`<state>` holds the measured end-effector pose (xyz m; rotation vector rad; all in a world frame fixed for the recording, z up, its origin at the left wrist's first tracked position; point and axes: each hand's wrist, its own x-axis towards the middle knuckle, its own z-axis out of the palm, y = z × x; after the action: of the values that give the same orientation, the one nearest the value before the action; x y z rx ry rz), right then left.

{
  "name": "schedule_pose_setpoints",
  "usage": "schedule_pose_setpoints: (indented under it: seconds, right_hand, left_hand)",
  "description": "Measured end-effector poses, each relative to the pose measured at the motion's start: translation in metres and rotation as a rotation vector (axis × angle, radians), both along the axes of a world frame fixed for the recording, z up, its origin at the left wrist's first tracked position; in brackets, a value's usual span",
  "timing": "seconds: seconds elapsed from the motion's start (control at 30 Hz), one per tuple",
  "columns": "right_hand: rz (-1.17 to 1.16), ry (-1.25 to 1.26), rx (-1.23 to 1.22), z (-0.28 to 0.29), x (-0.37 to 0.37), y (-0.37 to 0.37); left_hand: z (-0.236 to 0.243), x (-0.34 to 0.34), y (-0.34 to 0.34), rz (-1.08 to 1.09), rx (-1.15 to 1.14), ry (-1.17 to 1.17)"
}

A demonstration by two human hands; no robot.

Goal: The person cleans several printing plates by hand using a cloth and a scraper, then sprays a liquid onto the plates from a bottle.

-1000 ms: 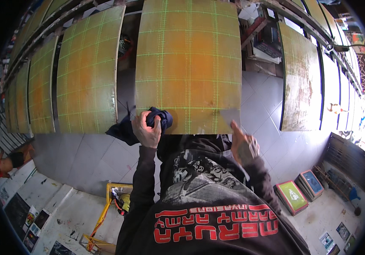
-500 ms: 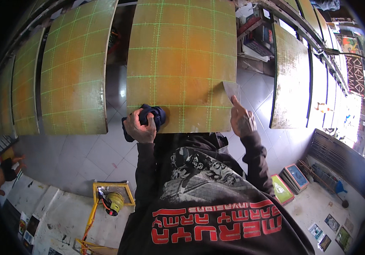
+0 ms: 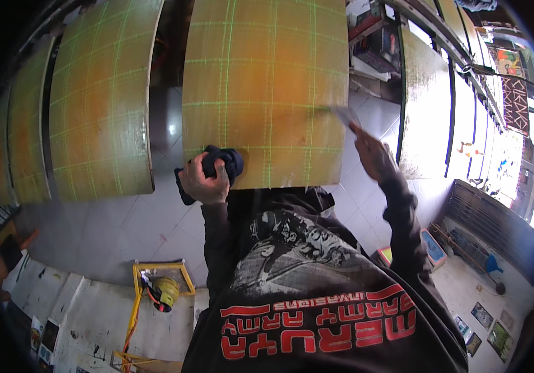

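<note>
In front of me lies a long yellowish-brown board (image 3: 260,81) marked with a green grid of lines. At its near left corner my left hand (image 3: 203,181) is closed around a bunched dark navy cloth (image 3: 224,160) that rests on the surface. My right hand (image 3: 374,154), just off the right edge, grips a thin flat scraper (image 3: 344,116). The scraper is tilted and blurred, its blade by the board's right edge; I cannot tell whether it touches. A slightly darker smudge shows on the board left of the blade.
Similar gridded boards stand in a row to the left (image 3: 102,105) and right (image 3: 425,112). Behind me on the left, a yellow frame (image 3: 183,273) and a yellow-green round tool (image 3: 166,291) sit on a white worktop (image 3: 102,311). Another person's hand (image 3: 15,252) shows at far left.
My right hand has moved right and slightly away from me, with the scraper turning more edge-on. The left hand and cloth stay almost in place. The view has shifted a little.
</note>
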<state>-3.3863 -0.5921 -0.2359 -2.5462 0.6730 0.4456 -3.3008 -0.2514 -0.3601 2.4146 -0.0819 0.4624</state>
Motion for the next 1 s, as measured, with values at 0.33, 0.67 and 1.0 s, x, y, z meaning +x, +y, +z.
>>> schedule_pose_setpoints:
  seconds: [0.33,0.67,1.0]
  right_hand:
    - [-0.188,0.145,0.094,0.073,-0.124,0.107]
    - [-0.157,0.088,0.011,0.029,-0.131,0.094]
    - [-0.068,-0.09,-0.008,0.016,-0.133,0.077]
  left_hand:
    - [-0.003,-0.002,0.005,-0.055,0.004,0.077]
    - [0.004,0.0,0.004,-0.072,0.048,0.017]
    - [-0.024,-0.003,0.009,0.023,-0.092,0.064]
